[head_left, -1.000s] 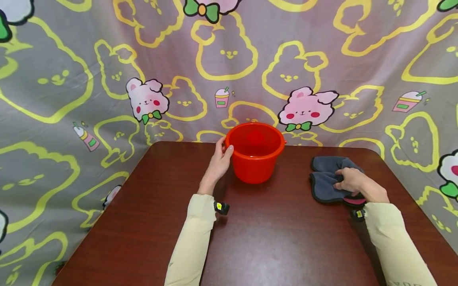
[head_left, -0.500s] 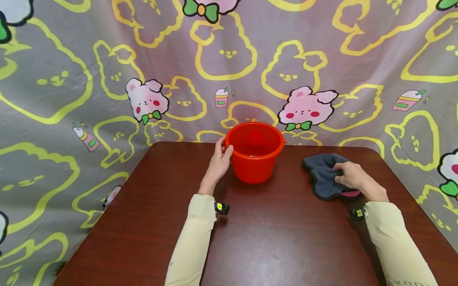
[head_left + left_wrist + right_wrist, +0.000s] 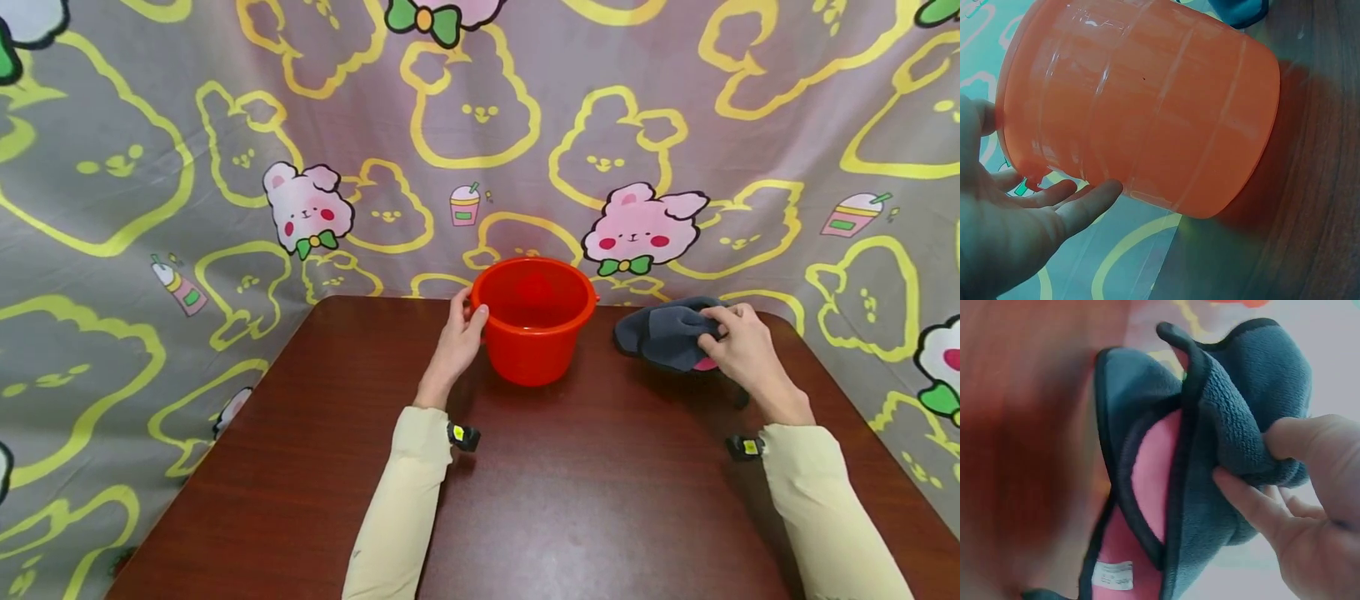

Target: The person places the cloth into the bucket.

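A red plastic bucket [image 3: 534, 350] stands upright at the back middle of the table. My left hand [image 3: 456, 337] holds its left side by the rim, thumb at the near side and fingers around the far side; in the left wrist view the fingers lie by the rim's small lug. To the bucket's right, my right hand [image 3: 750, 350] pinches a folded grey cloth [image 3: 663, 333] between thumb and fingers, raised off the table. The right wrist view shows the cloth's black edging, pink underside and a white label [image 3: 1113, 575].
The dark brown wooden table [image 3: 570, 483] reaches back to a grey-pink curtain [image 3: 420, 100] with rabbit prints, which hangs along the back and both sides. The bucket stands close to the table's back edge.
My right hand has lifted the grey cloth off the table and moved it back and a little left, towards the bucket; the cloth has bunched and folded. My left hand and the bucket have stayed still.
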`<state>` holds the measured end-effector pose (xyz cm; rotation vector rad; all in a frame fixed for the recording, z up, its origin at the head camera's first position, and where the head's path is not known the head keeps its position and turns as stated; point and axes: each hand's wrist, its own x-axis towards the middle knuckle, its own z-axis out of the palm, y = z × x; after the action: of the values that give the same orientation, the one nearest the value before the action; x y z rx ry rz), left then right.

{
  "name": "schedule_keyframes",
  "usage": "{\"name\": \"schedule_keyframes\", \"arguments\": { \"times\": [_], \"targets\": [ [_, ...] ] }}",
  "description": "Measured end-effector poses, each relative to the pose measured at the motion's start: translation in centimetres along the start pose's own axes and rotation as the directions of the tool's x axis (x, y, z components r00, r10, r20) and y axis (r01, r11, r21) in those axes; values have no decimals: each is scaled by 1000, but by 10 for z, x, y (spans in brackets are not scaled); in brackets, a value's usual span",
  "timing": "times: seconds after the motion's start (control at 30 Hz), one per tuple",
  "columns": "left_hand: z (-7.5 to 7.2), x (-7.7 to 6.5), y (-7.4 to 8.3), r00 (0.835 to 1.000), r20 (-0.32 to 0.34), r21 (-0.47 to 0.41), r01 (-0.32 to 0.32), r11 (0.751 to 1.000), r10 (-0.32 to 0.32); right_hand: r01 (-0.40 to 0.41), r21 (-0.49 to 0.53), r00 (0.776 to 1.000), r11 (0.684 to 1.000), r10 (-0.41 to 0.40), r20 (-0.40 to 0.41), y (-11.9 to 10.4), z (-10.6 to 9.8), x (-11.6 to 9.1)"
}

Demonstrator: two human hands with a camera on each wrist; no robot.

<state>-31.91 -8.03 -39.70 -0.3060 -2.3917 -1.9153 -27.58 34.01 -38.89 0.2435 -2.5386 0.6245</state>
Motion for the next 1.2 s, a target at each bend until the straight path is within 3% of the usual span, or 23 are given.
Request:
{"name": "schedule_keyframes", "arguments": {
  "times": [0.2,0.43,0.97,1.2],
  "targets": [
    [3,2,0,1000,9,-18,-6,1000,6,30,26,992,999,-27,-121,-17,-12,2],
    [6,4,1,1000,25,-14,2,1000,-1,101,52,975,994,-88,-206,-33,-20,7],
    [3,1,2,1000,-2,-14,-1,1000,1,297,41,875,954,-255,-411,-95,-43,36],
    [2,0,1,1000,-8,-19,6,1000,-6,378,74,846,923,-311,-433,-126,-42,47]
  ]
}}
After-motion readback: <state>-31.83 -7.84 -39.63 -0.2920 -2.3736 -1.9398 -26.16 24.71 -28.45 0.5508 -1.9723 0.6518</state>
